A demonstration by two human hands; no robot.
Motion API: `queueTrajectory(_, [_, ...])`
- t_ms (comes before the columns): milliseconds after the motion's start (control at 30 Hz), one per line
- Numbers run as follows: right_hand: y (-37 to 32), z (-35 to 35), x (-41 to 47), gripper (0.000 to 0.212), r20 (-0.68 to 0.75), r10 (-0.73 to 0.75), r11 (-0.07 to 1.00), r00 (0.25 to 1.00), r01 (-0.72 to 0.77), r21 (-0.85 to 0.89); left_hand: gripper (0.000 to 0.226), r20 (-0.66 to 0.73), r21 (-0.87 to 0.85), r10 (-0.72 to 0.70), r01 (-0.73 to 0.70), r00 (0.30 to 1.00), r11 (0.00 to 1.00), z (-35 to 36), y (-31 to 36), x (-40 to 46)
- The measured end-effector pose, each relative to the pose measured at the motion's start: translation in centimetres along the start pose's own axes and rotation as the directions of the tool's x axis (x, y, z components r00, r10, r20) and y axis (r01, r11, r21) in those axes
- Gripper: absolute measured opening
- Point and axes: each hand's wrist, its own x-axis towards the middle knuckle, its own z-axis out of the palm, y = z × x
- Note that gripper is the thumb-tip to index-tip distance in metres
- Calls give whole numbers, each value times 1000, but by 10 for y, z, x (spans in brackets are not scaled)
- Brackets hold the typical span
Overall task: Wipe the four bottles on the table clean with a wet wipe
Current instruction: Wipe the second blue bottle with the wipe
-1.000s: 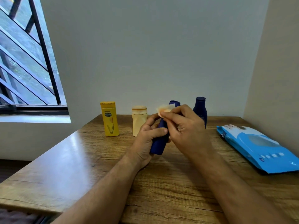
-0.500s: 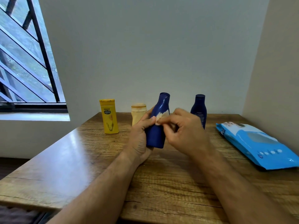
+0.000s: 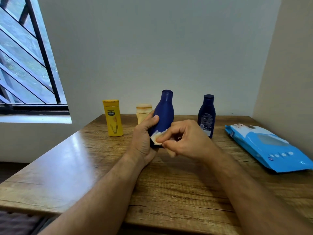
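Note:
My left hand (image 3: 144, 141) grips the lower body of a dark blue bottle (image 3: 165, 114), held upright above the wooden table (image 3: 84, 167). My right hand (image 3: 184, 139) pinches a small folded wet wipe (image 3: 157, 137) and presses it against the bottle's lower front. Behind stand a yellow bottle (image 3: 113, 117), a cream bottle (image 3: 143, 111) partly hidden by my left hand, and a second dark blue bottle (image 3: 206, 114) with a label facing me.
A blue pack of wet wipes (image 3: 267, 148) lies flat at the table's right side, close to the beige wall. A barred window (image 3: 25, 65) is at the left. The table's near edge runs below my forearms.
The wipe has slid down the dark blue bottle, from its top a second ago to its lower body now. The bottle has come more upright and its neck and cap are uncovered.

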Motion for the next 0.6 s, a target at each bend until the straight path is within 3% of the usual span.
queueTrajectory(67, [0,0,1,12,-186,-50,999,981,47,-21,27,-7,16,12,-12,1000,1000,2,0,-2])
queueTrajectory(167, [-1,-5,6,12,-489,-71,996,870,37,-79,28,-68,112,12,-4,998,994,2,-1,-3])
queueTrajectory(233, [-2,-9,6,13,-531,-66,997,845,37,-65,33,-81,171,4,10,997,985,4,-2,-4])
queueTrajectory(300, [-3,-10,4,13,-419,-41,999,907,39,-13,31,-103,176,6,12,995,984,4,-2,-4])
queueTrajectory(367, [-3,-7,3,13,-194,11,996,981,7,94,34,-133,116,1,15,991,993,3,1,-3])
queueTrajectory(467, [-4,-6,2,14,107,91,963,990,-115,245,56,-143,55,-9,17,990,998,0,3,0])
queueTrajectory(533, [-4,-8,2,13,106,94,955,990,-120,272,44,-103,40,4,0,995,999,0,2,0])
queueTrajectory(600, [-4,-9,3,13,-29,93,952,995,-80,295,37,-47,81,4,0,999,997,2,0,-1])
